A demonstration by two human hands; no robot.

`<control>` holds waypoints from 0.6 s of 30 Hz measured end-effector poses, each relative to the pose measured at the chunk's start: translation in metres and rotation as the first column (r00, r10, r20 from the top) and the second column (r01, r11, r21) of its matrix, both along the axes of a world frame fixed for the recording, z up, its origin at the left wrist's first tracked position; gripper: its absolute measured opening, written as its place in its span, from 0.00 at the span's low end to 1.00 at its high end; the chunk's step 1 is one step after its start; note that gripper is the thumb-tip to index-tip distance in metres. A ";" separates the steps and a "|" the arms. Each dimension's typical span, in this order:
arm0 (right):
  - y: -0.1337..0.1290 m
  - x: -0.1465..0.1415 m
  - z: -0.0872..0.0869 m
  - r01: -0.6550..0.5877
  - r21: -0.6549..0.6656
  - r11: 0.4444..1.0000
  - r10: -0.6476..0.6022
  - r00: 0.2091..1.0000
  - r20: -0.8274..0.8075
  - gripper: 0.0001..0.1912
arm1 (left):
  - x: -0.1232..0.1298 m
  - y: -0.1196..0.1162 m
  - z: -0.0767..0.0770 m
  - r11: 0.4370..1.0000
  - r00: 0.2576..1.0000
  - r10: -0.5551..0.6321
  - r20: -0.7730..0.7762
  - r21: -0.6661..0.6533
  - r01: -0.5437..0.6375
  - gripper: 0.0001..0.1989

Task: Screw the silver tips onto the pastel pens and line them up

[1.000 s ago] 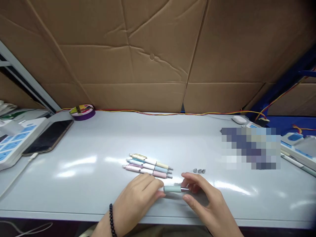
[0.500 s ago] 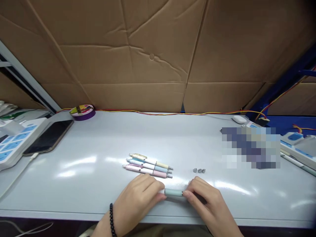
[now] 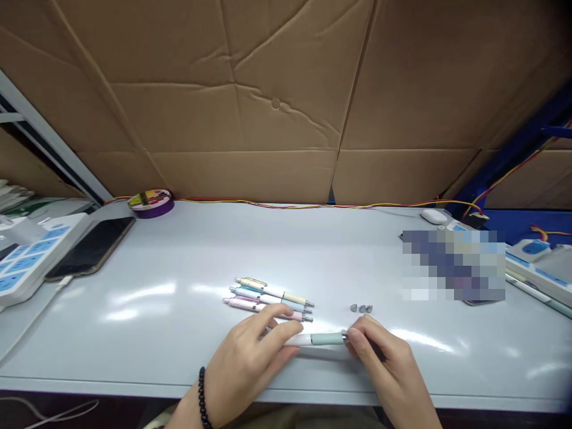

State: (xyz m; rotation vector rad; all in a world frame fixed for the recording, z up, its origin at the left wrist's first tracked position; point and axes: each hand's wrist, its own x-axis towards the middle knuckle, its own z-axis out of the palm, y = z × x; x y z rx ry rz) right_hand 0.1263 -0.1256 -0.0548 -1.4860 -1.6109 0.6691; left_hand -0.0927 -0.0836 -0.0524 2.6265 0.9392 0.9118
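Looks like tip work on the green-grip pen (image 3: 326, 339), held between both hands: left hand (image 3: 252, 354) loosely curled on its barrel (image 3: 299, 339), right hand (image 3: 388, 363) pinching its metal end; three pens (image 3: 268, 299) just beyond it; next calls for steady barrel, controlled twist
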 end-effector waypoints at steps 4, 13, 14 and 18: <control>0.000 0.000 0.002 0.001 -0.031 1.000 -0.003 0.999 -0.050 0.16 | -0.004 -0.003 0.006 0.993 0.996 -0.056 0.065 -0.102 0.063 0.10; 0.000 0.007 0.000 -0.222 0.047 0.974 0.223 0.975 -0.009 0.15 | -0.005 -0.010 0.024 0.879 0.898 -0.225 0.379 -0.319 0.355 0.18; 0.000 0.007 0.001 -0.230 0.050 0.972 0.230 0.973 0.007 0.14 | -0.004 -0.010 0.023 0.880 0.904 -0.207 0.373 -0.332 0.339 0.19; 0.002 0.004 0.003 -0.237 0.014 0.971 0.235 0.969 0.081 0.12 | -0.005 -0.010 0.019 0.911 0.953 -0.103 0.285 -0.359 0.205 0.22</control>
